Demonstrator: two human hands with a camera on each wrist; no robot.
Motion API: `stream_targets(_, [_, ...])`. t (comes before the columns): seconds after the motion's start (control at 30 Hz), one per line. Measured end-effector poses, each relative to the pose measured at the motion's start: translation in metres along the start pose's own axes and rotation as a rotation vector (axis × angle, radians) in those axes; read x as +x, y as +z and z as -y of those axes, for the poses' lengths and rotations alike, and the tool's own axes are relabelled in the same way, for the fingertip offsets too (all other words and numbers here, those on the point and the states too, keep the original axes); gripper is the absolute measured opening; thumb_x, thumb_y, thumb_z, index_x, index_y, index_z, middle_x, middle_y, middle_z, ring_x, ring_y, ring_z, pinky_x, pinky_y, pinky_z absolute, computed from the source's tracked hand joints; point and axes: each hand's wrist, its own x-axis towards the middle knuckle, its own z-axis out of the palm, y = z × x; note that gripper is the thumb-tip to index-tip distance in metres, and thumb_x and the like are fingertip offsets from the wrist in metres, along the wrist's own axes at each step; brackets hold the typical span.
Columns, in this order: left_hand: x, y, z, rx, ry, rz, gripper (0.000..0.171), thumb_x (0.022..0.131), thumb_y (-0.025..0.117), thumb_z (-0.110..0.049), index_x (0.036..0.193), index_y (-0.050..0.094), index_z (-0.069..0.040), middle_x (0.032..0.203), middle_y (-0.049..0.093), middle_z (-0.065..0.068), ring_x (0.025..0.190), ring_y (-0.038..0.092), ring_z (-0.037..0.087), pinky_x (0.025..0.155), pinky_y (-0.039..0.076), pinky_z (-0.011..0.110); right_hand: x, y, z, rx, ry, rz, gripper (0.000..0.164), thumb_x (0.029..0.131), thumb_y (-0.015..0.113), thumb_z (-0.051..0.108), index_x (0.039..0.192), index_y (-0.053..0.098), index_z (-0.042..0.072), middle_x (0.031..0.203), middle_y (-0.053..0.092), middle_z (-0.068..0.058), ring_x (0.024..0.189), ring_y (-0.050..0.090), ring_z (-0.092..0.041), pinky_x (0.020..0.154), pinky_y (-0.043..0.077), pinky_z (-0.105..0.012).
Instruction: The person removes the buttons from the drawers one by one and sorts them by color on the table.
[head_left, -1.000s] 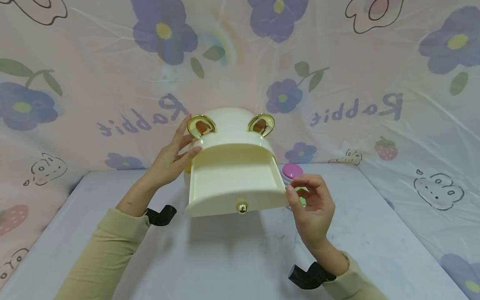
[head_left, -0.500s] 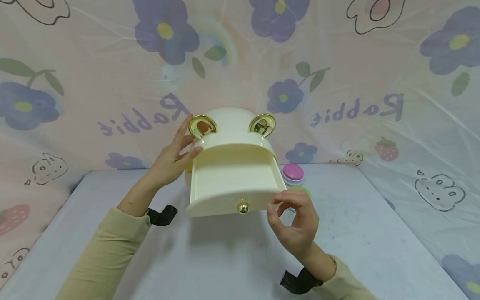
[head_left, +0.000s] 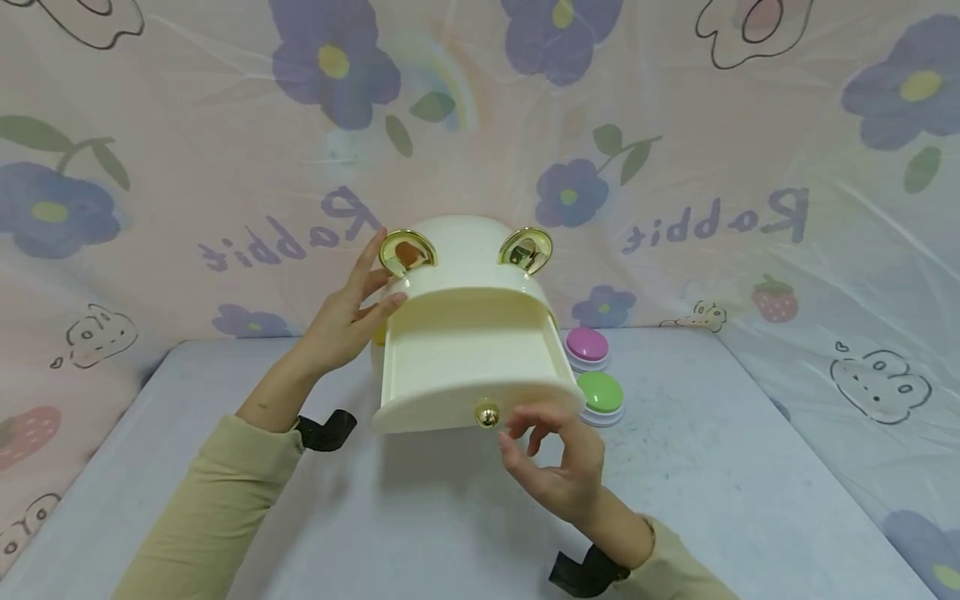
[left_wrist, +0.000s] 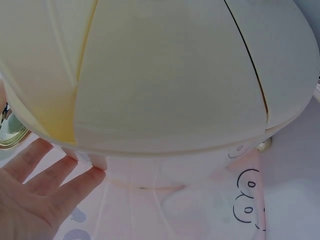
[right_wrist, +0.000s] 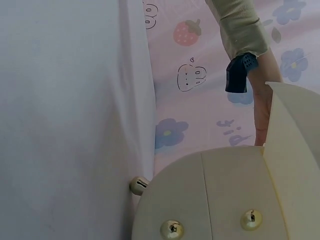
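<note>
A cream storage box with two gold-rimmed ears stands at the middle of the table, its top drawer pulled out and bare inside. On the drawer front sits a round gold knob. My left hand rests on the box's left side, fingers by the left ear and thumb on the upper edge; the left wrist view shows its fingers extended at the rim. My right hand is just right of the knob, index finger and thumb bent toward each other with nothing between them. Lower front knobs show in the right wrist view.
Right of the box stand a pink domed button and a green domed button, both on white bases. A yellow thing is mostly hidden behind the box's left side. A patterned curtain hangs behind the white table.
My right hand has moved left and down from the drawer's right corner to beside the knob, uncovering the green button. My left hand and the drawer have stayed put.
</note>
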Motion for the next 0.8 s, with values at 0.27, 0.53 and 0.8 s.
stream_targets(0.27, [0.0, 0.0, 0.001, 0.008, -0.003, -0.004, 0.076, 0.101, 0.049, -0.027, 0.151, -0.005, -0.046, 0.148, 0.042, 0.015, 0.143, 0.03, 0.029, 0.109, 0.037, 0.052, -0.007, 0.006, 0.002, 0.001, 0.063, 0.085, 0.029, 0.086, 0.069, 0.011, 0.096, 0.061, -0.015, 0.081, 0.067, -0.018, 0.059, 0.065, -0.019, 0.046, 0.046, -0.011])
stream_targets(0.53, [0.001, 0.002, 0.002, -0.007, 0.015, -0.006, 0.075, 0.101, 0.048, -0.025, 0.151, -0.003, -0.046, 0.149, 0.04, 0.015, 0.142, 0.031, 0.028, 0.109, 0.037, 0.052, -0.01, 0.011, 0.003, -0.005, 0.159, 0.085, 0.029, 0.086, 0.071, 0.011, 0.099, 0.061, -0.013, 0.087, 0.067, -0.018, 0.064, 0.068, -0.017, 0.046, 0.048, -0.011])
stream_targets(0.8, [0.001, -0.001, 0.003, 0.008, -0.008, -0.006, 0.076, 0.1, 0.05, -0.029, 0.151, -0.004, -0.046, 0.15, 0.039, 0.014, 0.142, 0.033, 0.027, 0.107, 0.039, 0.052, -0.006, 0.015, 0.006, 0.017, 0.239, 0.086, 0.028, 0.087, 0.071, 0.011, 0.101, 0.061, -0.011, 0.087, 0.068, -0.018, 0.068, 0.069, -0.018, 0.047, 0.049, -0.012])
